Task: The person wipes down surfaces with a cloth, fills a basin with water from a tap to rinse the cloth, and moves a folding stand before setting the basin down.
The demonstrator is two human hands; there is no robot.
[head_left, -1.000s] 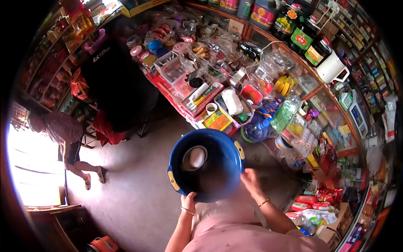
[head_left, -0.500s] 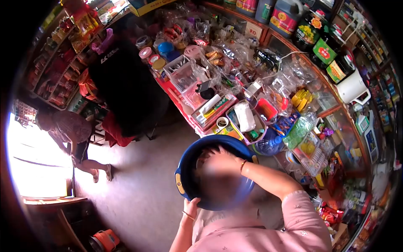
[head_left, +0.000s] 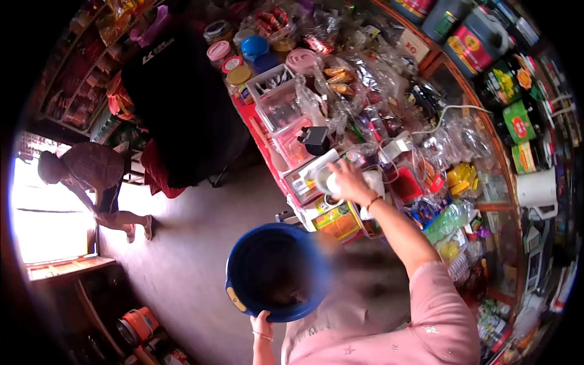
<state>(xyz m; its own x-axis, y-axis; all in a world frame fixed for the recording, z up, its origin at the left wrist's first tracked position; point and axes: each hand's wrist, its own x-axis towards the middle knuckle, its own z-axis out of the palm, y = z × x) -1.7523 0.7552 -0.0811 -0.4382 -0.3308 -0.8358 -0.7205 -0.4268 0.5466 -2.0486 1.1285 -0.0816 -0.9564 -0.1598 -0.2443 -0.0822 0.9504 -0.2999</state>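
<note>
My left hand (head_left: 262, 322) grips the near rim of a deep blue basin (head_left: 236, 255), with the thumb over the edge. The basin is tilted toward me, and its dark contents are too dim and blurred to make out. Beyond it, on the front corner of the cluttered table, my right hand (head_left: 353, 184) has its fingers closed around a small white cup (head_left: 325, 182). A clear plastic box (head_left: 306, 187) and a yellow-green packet (head_left: 338, 224) are close by that cup.
Jars with coloured lids (head_left: 239, 75), plastic bags and boxes crowd the table. Glass cabinets with large bottles (head_left: 479, 40) line the right side. A black-covered chair (head_left: 182, 109) stands to the left. Another person (head_left: 97, 176) bends near the bright doorway.
My right hand has left the inside of the basin and moved out to the white cup on the table. My left hand and the basin have shifted left and slightly down in view.
</note>
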